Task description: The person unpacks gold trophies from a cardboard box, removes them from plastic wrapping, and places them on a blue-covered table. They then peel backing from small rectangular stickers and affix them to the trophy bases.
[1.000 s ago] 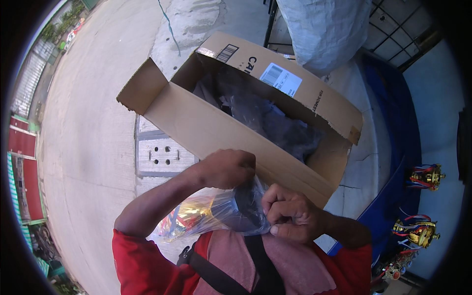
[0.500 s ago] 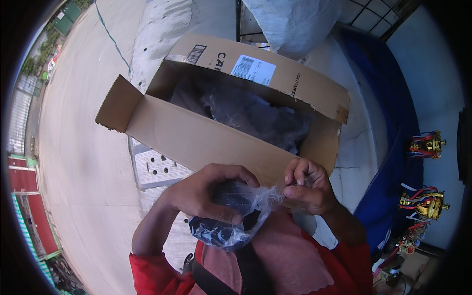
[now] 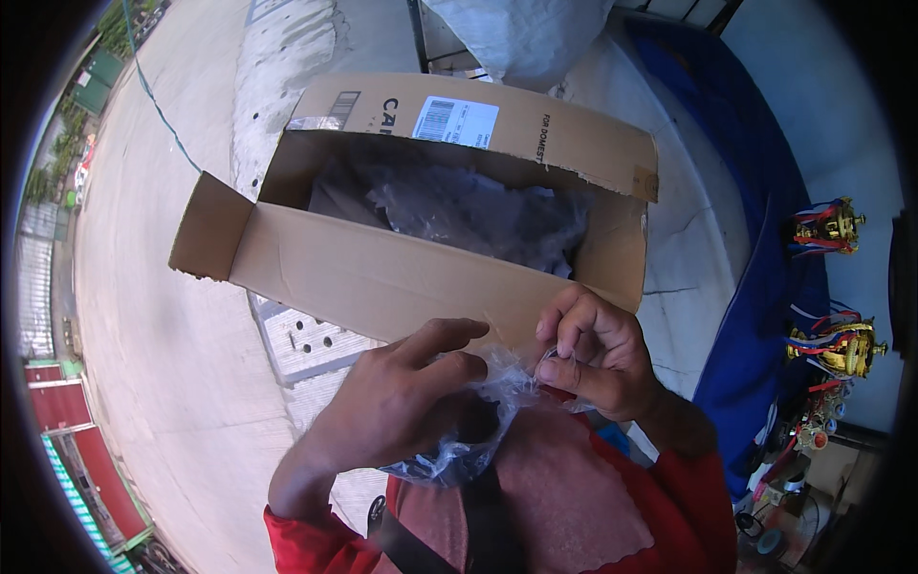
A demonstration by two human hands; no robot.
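Observation:
A clear plastic bag (image 3: 505, 385) with a dark object inside is held in front of my chest. My left hand (image 3: 397, 397) curls around the bag from the left, its back toward the view, and covers most of the dark object. The object's kind cannot be made out. With thumb and fingers pinched together, my right hand (image 3: 604, 362) grips the bag's gathered, twisted end. Just beyond both hands is an open cardboard box (image 3: 382, 266), its long flap folded toward me. Crumpled clear plastic (image 3: 478, 210) over dark contents lies inside it.
A blue cloth (image 3: 741, 191) hangs along the right, with gold trophies (image 3: 841, 349) and ribbons beyond it. A white sack (image 3: 521, 38) stands behind the box. Pale paving (image 3: 163, 287) stretches out on the left, and a thin cord (image 3: 158, 105) hangs there.
My left hand has turned and shifted over the bag, hiding more of the dark object. My right hand keeps its pinch on the twisted end. The whole view has shifted slightly.

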